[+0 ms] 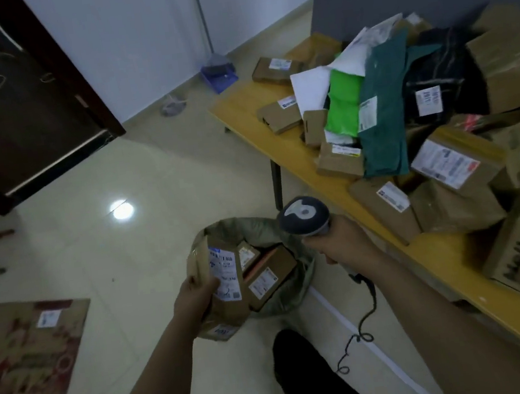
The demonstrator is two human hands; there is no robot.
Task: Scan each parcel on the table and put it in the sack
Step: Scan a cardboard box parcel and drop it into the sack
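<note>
My left hand [195, 298] grips a brown paper parcel [218, 279] with a white label, held over the left rim of the open grey-green sack [292, 294] on the floor. Inside the sack lie brown boxes [269, 272]. My right hand [339, 241] grips the handle of a grey barcode scanner [303, 216], just right of the sack, with its coiled cable [362, 318] hanging to the floor. The yellow table [241, 107] on the right carries a heap of parcels: brown boxes [454, 166], a green bag [344, 104], a dark teal bag [384, 122], black bags.
A dark wooden door [21, 105] stands open at the upper left. A large flat cardboard box [25, 353] lies on the tiled floor at the lower left. A blue dustpan with a broom [219, 74] stands by the far wall. My dark trouser leg [306, 374] is below the sack.
</note>
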